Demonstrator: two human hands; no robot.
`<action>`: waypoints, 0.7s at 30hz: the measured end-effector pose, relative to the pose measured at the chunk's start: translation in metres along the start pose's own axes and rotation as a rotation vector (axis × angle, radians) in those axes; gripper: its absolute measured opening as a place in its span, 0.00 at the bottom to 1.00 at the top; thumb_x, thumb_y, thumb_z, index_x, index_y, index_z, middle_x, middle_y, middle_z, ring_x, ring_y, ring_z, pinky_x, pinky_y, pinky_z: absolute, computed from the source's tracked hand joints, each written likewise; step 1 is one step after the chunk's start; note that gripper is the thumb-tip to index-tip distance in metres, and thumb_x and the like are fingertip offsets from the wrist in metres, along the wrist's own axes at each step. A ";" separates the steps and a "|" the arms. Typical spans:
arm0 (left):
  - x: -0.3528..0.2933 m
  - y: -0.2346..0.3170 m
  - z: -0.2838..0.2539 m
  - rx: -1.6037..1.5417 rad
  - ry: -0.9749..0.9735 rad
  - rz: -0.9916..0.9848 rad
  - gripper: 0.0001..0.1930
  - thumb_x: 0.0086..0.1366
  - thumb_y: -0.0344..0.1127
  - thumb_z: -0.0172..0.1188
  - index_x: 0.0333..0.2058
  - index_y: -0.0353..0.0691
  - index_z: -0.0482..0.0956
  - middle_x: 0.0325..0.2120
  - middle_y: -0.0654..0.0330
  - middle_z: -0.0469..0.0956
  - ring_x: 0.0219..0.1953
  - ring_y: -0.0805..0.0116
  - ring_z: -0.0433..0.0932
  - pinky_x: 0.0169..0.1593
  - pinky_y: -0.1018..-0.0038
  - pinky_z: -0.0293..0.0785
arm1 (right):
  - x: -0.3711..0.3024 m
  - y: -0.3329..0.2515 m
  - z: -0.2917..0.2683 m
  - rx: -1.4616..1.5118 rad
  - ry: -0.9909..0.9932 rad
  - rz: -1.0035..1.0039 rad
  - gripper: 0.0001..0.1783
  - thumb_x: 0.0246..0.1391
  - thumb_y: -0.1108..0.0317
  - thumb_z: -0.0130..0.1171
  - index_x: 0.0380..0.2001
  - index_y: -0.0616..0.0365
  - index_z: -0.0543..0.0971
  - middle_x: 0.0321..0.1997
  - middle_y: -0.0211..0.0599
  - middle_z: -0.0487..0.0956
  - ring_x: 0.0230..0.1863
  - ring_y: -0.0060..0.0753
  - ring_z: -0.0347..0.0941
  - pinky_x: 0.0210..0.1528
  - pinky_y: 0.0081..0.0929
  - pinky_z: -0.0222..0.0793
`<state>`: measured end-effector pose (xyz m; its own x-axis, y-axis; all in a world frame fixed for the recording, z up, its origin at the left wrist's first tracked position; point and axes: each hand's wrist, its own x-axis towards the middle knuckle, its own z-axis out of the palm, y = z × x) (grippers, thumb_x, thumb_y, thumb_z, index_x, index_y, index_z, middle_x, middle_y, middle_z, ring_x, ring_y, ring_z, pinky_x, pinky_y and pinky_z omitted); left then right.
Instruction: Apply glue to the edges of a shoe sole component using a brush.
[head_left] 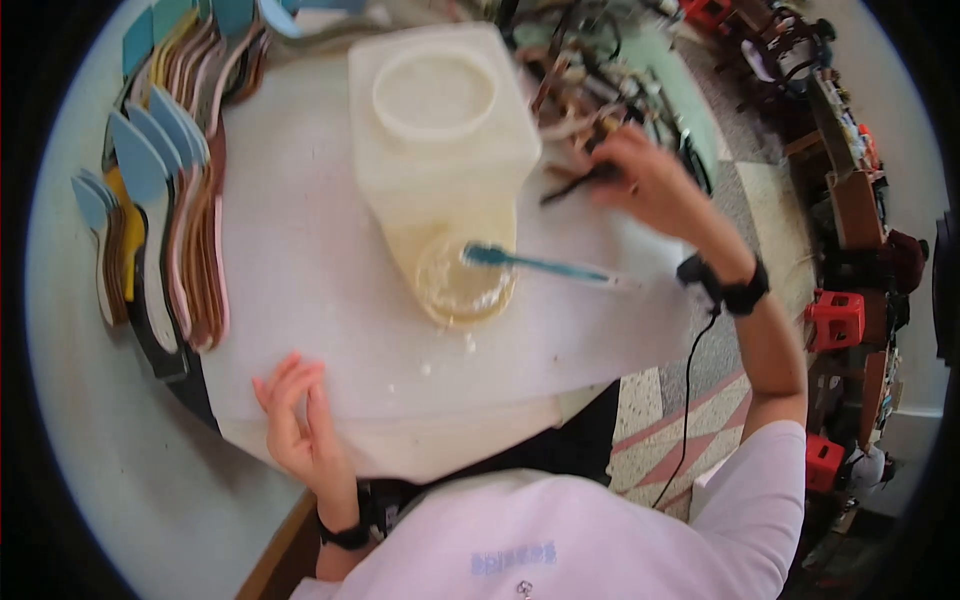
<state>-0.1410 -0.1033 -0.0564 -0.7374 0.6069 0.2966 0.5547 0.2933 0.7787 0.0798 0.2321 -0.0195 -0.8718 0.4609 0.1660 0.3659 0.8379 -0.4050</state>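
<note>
My right hand (645,180) is closed on a dark strap (575,187), slightly blurred, at the edge of a tangled pile of brown and black straps (600,90). My left hand (300,420), fingers stretched out and holding nothing, rests by the near left edge of the white table (300,250). Between the hands stands a translucent cream plastic container (440,165) with a round open cup (465,285) at its near end, white paste inside. Across the cup's rim lies a teal toothbrush-like brush (555,267), its handle pointing right.
Stacks of shoe insoles (200,240) with light-blue ends line the left side by the wall. White drops (427,370) dot the table before the cup. A black cable (688,400) hangs from my right wristband. Red stools (835,320) and cluttered benches stand across the floor.
</note>
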 end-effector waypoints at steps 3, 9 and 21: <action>0.000 0.004 0.002 -0.008 0.008 0.019 0.07 0.58 0.20 0.51 0.32 0.36 0.76 0.33 0.60 0.78 0.46 0.63 0.74 0.66 0.59 0.41 | 0.005 0.012 -0.006 0.084 -0.045 0.101 0.10 0.46 0.78 0.60 0.34 0.63 0.73 0.30 0.32 0.68 0.26 0.23 0.68 0.28 0.19 0.65; -0.004 0.003 0.005 -0.078 0.042 -0.010 0.07 0.62 0.23 0.49 0.33 0.33 0.77 0.33 0.60 0.79 0.49 0.64 0.73 0.66 0.62 0.44 | 0.021 -0.001 -0.004 0.032 -0.083 0.322 0.04 0.48 0.75 0.54 0.29 0.62 0.77 0.20 0.35 0.74 0.21 0.26 0.69 0.25 0.23 0.64; -0.005 0.008 0.011 -0.193 0.053 -0.059 0.08 0.64 0.24 0.49 0.36 0.28 0.76 0.37 0.53 0.78 0.50 0.65 0.72 0.56 0.73 0.61 | -0.024 -0.019 -0.049 0.035 0.030 0.385 0.21 0.54 0.63 0.60 0.48 0.63 0.73 0.45 0.42 0.73 0.37 0.26 0.75 0.38 0.24 0.74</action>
<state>-0.1289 -0.0954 -0.0575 -0.7881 0.5520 0.2723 0.4300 0.1773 0.8852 0.1091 0.2194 0.0282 -0.6625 0.7487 0.0216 0.6530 0.5915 -0.4731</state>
